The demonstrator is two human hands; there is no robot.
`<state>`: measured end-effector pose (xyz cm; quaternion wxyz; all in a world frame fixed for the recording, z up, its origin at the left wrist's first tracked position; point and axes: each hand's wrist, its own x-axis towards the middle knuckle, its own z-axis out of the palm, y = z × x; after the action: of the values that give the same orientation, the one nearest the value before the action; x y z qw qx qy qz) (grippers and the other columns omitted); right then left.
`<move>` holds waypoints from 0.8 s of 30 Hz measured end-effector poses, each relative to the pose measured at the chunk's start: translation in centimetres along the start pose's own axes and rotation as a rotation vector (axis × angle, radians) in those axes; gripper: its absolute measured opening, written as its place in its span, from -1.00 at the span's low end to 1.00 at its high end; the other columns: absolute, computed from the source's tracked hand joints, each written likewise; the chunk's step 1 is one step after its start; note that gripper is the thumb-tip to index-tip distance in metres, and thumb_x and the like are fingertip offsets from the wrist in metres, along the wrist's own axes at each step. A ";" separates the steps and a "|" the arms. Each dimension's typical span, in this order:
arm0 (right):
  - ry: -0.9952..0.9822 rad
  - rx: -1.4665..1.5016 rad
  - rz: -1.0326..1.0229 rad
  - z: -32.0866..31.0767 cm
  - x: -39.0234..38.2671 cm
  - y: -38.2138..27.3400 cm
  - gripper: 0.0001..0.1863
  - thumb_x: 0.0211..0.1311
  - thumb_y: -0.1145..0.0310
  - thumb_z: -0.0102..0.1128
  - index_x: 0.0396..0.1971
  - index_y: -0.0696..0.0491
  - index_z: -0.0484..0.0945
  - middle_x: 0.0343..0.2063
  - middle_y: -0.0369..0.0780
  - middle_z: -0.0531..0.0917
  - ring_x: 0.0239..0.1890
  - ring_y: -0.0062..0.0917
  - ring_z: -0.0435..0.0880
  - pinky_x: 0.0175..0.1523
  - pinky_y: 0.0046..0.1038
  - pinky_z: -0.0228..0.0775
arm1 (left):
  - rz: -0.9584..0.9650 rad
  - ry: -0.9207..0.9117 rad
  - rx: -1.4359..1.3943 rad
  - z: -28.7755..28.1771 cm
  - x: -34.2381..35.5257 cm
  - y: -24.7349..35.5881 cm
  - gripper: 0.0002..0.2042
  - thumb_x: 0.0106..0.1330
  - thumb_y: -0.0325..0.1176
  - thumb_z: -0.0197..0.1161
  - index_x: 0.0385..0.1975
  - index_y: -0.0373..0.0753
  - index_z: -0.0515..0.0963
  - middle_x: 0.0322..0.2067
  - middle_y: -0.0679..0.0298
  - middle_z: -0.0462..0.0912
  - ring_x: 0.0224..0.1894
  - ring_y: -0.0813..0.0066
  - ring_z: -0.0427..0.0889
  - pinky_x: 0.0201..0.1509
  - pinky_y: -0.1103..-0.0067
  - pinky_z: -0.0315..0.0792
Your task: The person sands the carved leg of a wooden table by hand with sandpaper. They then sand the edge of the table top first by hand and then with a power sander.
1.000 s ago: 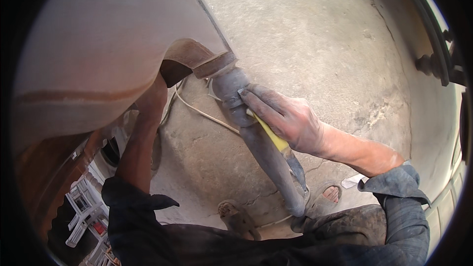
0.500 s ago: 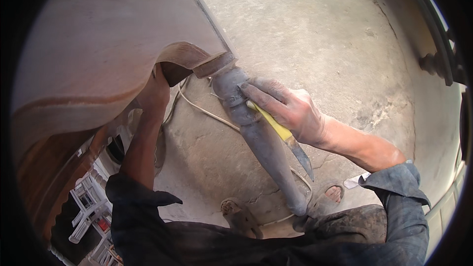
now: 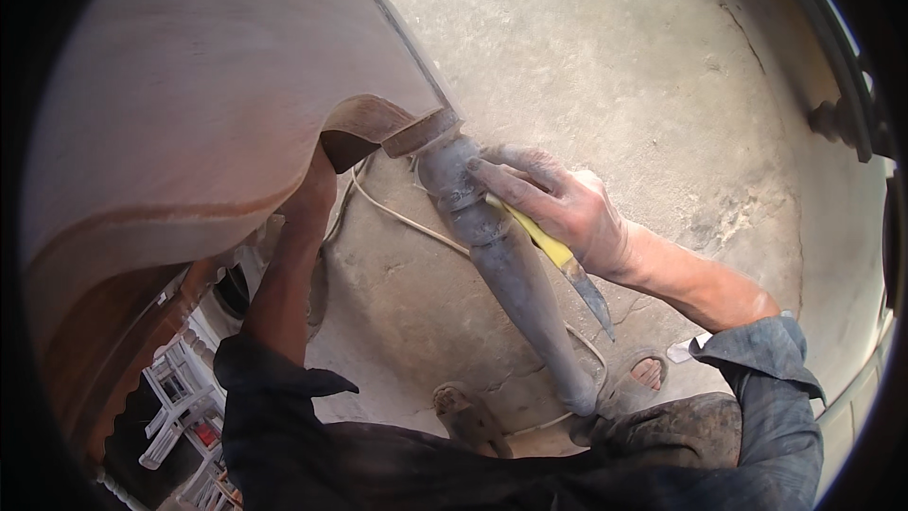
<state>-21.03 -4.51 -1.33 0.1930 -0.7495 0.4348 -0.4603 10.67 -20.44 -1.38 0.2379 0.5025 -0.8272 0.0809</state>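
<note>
One wide, pale floor (image 3: 605, 57), cracked and dusty, lies under everything. Over its left side spreads a large wooden piece (image 3: 218, 85), dull reddish brown, with a wavy edge facing the person. Dark sleeves (image 3: 757, 360) cover the upper arms, and the forearms are bare. Beyond the left sleeve stands a jumble of whitish framework (image 3: 180, 407) (too small and bent by the lens to name). A turned, greyish leg (image 3: 518, 289) sits at the near corner of the wooden piece and slants down to the right, its narrow end close to the person's feet. A thin, pale cable (image 3: 407, 218) runs along the floor behind it.

The right hand (image 3: 579, 213), powdery at the fingers, touches the leg's rounded upper part. Its grip is closed around a yellow-handled knife (image 3: 544, 238), the handle beside the leg's ringed section, the blade angled down and away from the leg. The left hand (image 3: 317, 175) reaches under the wavy edge, mostly hidden, so the state of that grip cannot be told. Near the right sandal (image 3: 615, 396) lies a white scrap (image 3: 681, 350).
</note>
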 end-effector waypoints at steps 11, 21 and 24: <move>0.013 -0.107 -0.112 0.7 -0.4 -0.2 -0.56 0.23 0.51 0.33 0.11 0.30 0.59 -0.04 0.03 0.69 -0.23 -0.32 0.83 -0.26 -0.48 0.79 | 0.074 0.028 -0.001 0.1 0.3 0.0 -0.73 0.46 -0.46 0.16 0.08 -0.42 0.53 0.06 -0.24 0.53 0.18 -0.33 0.45 0.30 0.06 0.30; 0.015 -0.112 -0.150 1.0 -1.1 -0.2 -0.62 0.19 0.55 0.31 0.04 0.27 0.63 -0.06 -0.01 0.70 -0.19 -0.29 0.83 -0.23 -0.45 0.79 | -0.025 0.008 -0.049 0.4 -0.1 0.1 -0.77 0.46 -0.47 0.15 0.03 -0.42 0.56 0.01 -0.19 0.58 0.16 -0.28 0.48 0.29 0.07 0.30; -0.006 -0.013 -0.095 0.9 -1.2 0.6 -0.64 0.20 0.54 0.31 0.02 0.24 0.65 -0.08 -0.03 0.70 -0.20 -0.31 0.83 -0.23 -0.46 0.79 | 0.018 0.009 -0.015 0.4 0.0 -0.5 -0.79 0.45 -0.49 0.14 -0.01 -0.41 0.57 -0.03 -0.18 0.60 0.13 -0.26 0.51 0.26 0.08 0.32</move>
<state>-20.77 -3.92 -2.82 0.1675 -0.7718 0.4012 -0.4640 10.98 -20.82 -1.84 0.2447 0.4928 -0.8312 0.0793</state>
